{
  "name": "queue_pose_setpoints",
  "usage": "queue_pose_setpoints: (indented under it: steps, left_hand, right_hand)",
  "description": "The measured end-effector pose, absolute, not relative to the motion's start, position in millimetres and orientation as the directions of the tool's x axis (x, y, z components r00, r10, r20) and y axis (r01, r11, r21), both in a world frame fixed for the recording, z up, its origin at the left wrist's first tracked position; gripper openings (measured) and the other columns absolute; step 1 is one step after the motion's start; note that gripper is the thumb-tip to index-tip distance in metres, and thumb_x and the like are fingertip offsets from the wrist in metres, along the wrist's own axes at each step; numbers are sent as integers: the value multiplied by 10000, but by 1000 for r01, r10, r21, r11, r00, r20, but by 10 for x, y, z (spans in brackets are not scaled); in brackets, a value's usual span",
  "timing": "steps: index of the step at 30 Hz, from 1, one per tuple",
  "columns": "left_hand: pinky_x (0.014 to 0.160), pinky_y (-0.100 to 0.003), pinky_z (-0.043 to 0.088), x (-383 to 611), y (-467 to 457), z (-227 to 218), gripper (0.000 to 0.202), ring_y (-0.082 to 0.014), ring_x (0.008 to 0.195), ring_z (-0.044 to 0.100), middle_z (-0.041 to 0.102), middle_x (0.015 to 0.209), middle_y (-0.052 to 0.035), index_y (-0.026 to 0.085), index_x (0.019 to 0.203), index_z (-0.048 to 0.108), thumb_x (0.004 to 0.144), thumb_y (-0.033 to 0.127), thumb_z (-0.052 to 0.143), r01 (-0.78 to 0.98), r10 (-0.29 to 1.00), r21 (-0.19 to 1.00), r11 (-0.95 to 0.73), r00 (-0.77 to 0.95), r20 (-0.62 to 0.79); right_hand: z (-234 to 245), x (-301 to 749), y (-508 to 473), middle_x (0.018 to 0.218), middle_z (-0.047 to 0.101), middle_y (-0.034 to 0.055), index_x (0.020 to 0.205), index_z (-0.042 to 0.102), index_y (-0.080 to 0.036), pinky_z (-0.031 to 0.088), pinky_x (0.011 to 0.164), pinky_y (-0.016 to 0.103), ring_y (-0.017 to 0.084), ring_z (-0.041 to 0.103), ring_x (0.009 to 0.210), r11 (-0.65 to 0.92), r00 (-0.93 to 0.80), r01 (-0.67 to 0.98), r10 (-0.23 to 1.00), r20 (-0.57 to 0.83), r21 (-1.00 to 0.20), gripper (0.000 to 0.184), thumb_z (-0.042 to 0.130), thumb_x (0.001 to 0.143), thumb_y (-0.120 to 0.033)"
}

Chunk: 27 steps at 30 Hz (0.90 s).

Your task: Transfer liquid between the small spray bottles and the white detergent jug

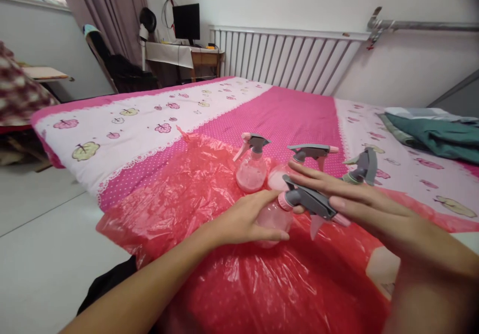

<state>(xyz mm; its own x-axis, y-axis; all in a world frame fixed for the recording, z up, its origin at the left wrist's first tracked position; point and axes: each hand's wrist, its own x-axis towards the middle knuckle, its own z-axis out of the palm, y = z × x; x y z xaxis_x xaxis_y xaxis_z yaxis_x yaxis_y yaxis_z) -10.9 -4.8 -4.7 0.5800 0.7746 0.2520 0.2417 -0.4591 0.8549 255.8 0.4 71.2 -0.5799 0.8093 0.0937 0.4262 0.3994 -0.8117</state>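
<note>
My left hand point(249, 219) is wrapped round the clear pinkish body of a spray bottle point(275, 219), which tilts to the right. Its grey spray head with a pink collar, trigger and nozzle points right. Against that head lies my right hand point(359, 199), its fingers stretched out flat along the far side. Just behind stand a second spray bottle point(251, 172) with a pink nozzle facing left and a third spray bottle point(279, 177), partly hidden by my hands. Another grey spray head point(362, 167), with a pale green collar, shows behind my right hand; its bottle is hidden.
Crumpled red plastic sheeting point(224, 284) lies under the bottles on a bed with a pink and white patterned sheet point(299, 102). Folded green cloth point(437, 132) rests at the right. A desk with a monitor point(186, 22) and a chair point(123, 67) stand beyond, at the left.
</note>
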Motion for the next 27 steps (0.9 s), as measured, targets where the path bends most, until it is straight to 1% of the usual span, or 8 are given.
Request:
queue_pose_setpoints:
  steps: [2, 5, 11, 15, 18, 23, 25, 27]
  left_hand:
    - [1099, -487, 454, -116, -51, -54, 642, -354, 1279, 610, 617, 1434, -146, 219, 1394, 588, 848, 434, 848, 251, 780, 855, -454, 576, 245]
    - [1098, -472, 453, -122, -59, -75, 690, -350, 1274, 615, 624, 1427, -141, 215, 1413, 577, 830, 440, 869, 258, 779, 850, -459, 576, 246]
    - [1116, -440, 448, -109, -67, -110, 742, -337, 1305, 598, 613, 1437, -160, 173, 1446, 550, 835, 448, 867, 219, 757, 842, -494, 584, 292]
    - [1139, -453, 431, -110, -65, -121, 748, -342, 1327, 583, 585, 1477, -159, 185, 1464, 536, 842, 444, 861, 194, 747, 848, -494, 593, 300]
    - [1153, -475, 416, -121, -61, -125, 752, -356, 1332, 577, 579, 1485, -165, 187, 1458, 541, 835, 459, 863, 221, 762, 854, -470, 590, 267]
    - [1116, -471, 451, -118, -54, -105, 685, -352, 1290, 602, 609, 1441, -146, 200, 1425, 560, 842, 413, 851, 220, 758, 857, -466, 599, 259]
    - [1085, -463, 477, -111, -61, -89, 626, -348, 1248, 623, 635, 1390, -139, 189, 1385, 581, 843, 363, 841, 233, 758, 854, -465, 602, 249]
    - [1069, -454, 494, -109, -76, -77, 642, -342, 1225, 631, 636, 1368, -137, 186, 1402, 570, 851, 382, 836, 256, 774, 850, -460, 585, 243]
  right_hand:
    - [683, 2618, 36, 1570, 546, -70, 1413, 622, -465, 254, 1266, 586, 300, 314, 1571, 434, -618, 370, 775, 131, -821, 414, 594, 1001, -489]
    - [635, 2666, 82, 1493, 627, -34, 1398, 641, -451, 379, 1219, 547, 307, 504, 1464, 412, -638, 329, 760, 122, -850, 397, 587, 1006, -482]
    - [518, 2645, 151, 1462, 661, 7, 1343, 702, -413, 364, 1222, 560, 319, 497, 1472, 362, -589, 351, 803, 97, -863, 389, 555, 1006, -539]
    - [512, 2571, 162, 1484, 650, 28, 1436, 629, -403, 539, 1114, 476, 310, 636, 1347, 284, -599, 346, 800, 22, -894, 449, 604, 998, -504]
    - [567, 2466, 157, 1362, 733, 59, 1438, 624, -392, 638, 970, 427, 306, 754, 1160, 248, -630, 314, 777, -6, -916, 485, 665, 966, -492]
    - [590, 2249, 197, 1334, 715, 59, 1118, 771, -338, 639, 909, 393, 304, 720, 1172, 373, -512, 298, 839, 183, -879, 356, 827, 811, -510]
    - [571, 2183, 221, 1230, 733, 49, 1022, 746, -304, 626, 849, 369, 266, 728, 1066, 385, -465, 342, 862, 202, -857, 309, 848, 792, -483]
    - [559, 2140, 230, 1042, 743, 26, 954, 690, -274, 600, 778, 348, 221, 723, 903, 371, -453, 379, 873, 180, -848, 299, 847, 796, -473]
